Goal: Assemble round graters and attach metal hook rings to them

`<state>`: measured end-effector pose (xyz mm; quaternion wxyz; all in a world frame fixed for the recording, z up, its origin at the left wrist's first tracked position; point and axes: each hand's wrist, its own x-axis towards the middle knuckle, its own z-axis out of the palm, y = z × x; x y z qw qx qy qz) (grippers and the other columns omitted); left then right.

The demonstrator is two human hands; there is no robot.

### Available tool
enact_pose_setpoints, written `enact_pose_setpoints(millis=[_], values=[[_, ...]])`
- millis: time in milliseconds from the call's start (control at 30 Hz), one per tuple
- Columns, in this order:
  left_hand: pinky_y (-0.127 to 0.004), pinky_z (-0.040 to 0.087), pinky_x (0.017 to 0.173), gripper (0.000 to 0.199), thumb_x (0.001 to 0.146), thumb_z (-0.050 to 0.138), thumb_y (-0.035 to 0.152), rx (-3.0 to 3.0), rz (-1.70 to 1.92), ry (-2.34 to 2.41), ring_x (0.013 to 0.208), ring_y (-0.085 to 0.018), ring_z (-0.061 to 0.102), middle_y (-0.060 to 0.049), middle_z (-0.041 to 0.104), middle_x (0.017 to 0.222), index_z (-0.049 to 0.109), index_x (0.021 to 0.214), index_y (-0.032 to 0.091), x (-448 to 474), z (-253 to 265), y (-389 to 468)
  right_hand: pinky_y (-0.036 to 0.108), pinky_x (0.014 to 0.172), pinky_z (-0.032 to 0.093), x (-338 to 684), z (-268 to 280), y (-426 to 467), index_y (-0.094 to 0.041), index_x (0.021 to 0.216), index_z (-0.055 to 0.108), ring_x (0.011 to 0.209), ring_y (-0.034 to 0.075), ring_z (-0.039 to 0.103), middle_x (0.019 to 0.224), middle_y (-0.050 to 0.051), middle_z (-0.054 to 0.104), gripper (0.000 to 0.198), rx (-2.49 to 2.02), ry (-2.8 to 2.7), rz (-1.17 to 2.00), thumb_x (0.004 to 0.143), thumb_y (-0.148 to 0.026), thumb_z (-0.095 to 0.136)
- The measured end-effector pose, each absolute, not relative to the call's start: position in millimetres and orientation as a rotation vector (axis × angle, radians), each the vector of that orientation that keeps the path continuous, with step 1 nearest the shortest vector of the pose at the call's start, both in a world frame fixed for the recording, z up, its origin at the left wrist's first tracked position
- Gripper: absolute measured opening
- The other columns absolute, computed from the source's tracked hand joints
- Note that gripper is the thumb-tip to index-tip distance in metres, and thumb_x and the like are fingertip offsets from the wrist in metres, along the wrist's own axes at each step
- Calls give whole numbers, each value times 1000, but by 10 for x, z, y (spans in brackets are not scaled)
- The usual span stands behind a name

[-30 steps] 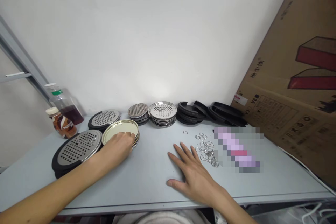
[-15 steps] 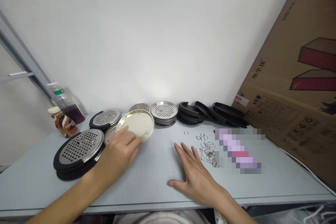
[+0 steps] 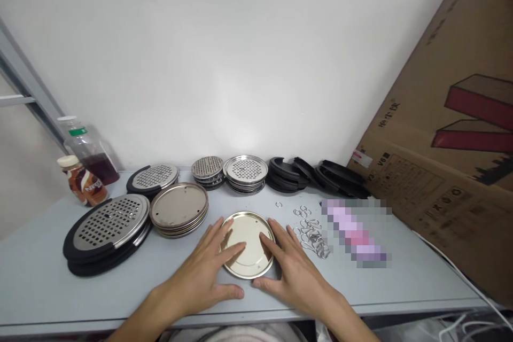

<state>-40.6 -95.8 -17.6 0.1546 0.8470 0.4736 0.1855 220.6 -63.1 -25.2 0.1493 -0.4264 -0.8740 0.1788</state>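
A round, pale-gold metal lid [image 3: 247,248] with a raised rim lies flat on the table in front of me. At its left edge is my left hand [image 3: 204,267], fingers spread, fingertips over the rim and thumb stretched out below. My right hand [image 3: 294,267] rests at the right edge, its fingers also spread and reaching over the rim. Neither hand is closed around the lid. Similar lids [image 3: 180,206] form a stack to the left. Thin metal rings and clips [image 3: 310,232] lie loose just beyond my right hand.
Perforated metal discs in black rings [image 3: 110,224] are stacked at left. Further back stand more perforated discs [image 3: 245,170] and curved black rings [image 3: 286,173]. Two bottles [image 3: 86,184] stand at far left. A blurred purple item [image 3: 352,232] and a large cardboard box [image 3: 444,133] are at right.
My left hand has brought the lid from the stack on the left to the table's middle and loosened its hold. My right hand now meets the lid's right edge.
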Motion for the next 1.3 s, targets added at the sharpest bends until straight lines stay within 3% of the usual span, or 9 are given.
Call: enact_pose_setpoints(millis=[67,200,600,800,967,1067,1167,1300], values=[[-66,25,114,86,70,83,52,2356,471,1416,149,-42,13,-11,16,165,45,146,37,-477,-198,-961,57,121,11,2211,-243,-627,-20,147,43,151,33,13,162,17,21,86,-1247,-2510,513,79,-67,65],[-62,24,116,83,69,84,50,2305,503,1443,149,-41,14,-9,11,166,50,143,36,-502,-235,-960,57,121,11,2213,-247,-614,-19,146,46,150,33,15,161,17,24,85,-1256,-2513,516,79,-67,65],[-58,30,116,69,74,81,49,2316,588,1490,147,-38,25,-10,26,162,58,137,34,-477,-229,-954,58,121,15,2220,-299,-609,-23,146,45,149,35,19,161,16,24,83,-1243,-2506,456,80,-69,62],[-59,32,114,69,71,84,45,2294,613,1483,145,-39,29,-10,28,161,59,135,34,-467,-220,-946,58,121,13,2224,-301,-599,-26,144,47,149,36,18,161,13,25,80,-1241,-2482,533,78,-67,65],[-56,33,115,75,66,88,42,2267,643,1507,143,-38,31,-11,34,154,59,134,32,-460,-211,-950,54,119,25,2238,-324,-608,-26,144,46,148,36,21,157,13,29,79,-1362,-2384,590,76,-62,69],[-55,33,115,78,63,89,41,2248,649,1521,141,-37,32,-12,36,149,58,134,31,-457,-215,-951,54,121,21,2245,-307,-610,-25,142,47,149,35,20,158,13,28,77,-1344,-2411,594,77,-62,68],[-55,33,115,82,60,91,43,2226,649,1521,140,-37,33,-12,36,147,57,134,31,-460,-229,-949,55,121,18,2243,-291,-613,-24,143,45,149,36,17,159,13,25,82,-1329,-2437,594,75,-64,69],[-54,34,114,85,58,92,45,2194,667,1530,139,-37,34,-12,36,145,56,134,31,-465,-252,-951,53,120,24,2232,-288,-616,-26,147,40,148,35,20,159,12,24,90,-1333,-2403,590,71,-57,76]])
